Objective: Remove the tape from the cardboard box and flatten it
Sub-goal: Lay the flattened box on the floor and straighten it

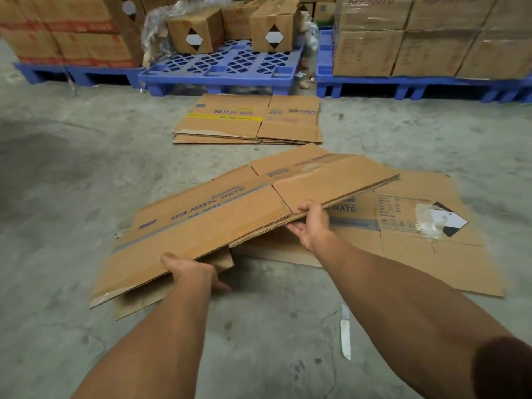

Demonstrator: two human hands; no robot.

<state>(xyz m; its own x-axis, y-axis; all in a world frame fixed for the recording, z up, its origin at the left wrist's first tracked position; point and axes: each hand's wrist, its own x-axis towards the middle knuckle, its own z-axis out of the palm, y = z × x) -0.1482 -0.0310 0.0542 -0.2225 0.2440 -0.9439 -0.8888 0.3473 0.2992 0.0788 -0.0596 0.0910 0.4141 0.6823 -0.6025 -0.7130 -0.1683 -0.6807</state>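
Head view of a concrete warehouse floor. A flattened cardboard box, printed "99.99% RATE" in blue, is held above the floor by its near edge, tilted so that its left end dips lowest and its right end rises. The left hand grips the near edge toward the left, thumb on the upper face and fingers curled beneath; the right hand grips the same edge farther right, thumb on top and fingers underneath. Loose inner flaps hang below the panel between and left of the hands. Under and to the right of the held box, a second flattened box lies on the floor, bearing a black-and-white diamond label partly covered by crumpled clear tape. Farther back, a stack of flattened boxes marked "KB-2055" lies just before blue plastic pallets carrying intact cartons. A narrow white strip lies on the floor between the forearms.
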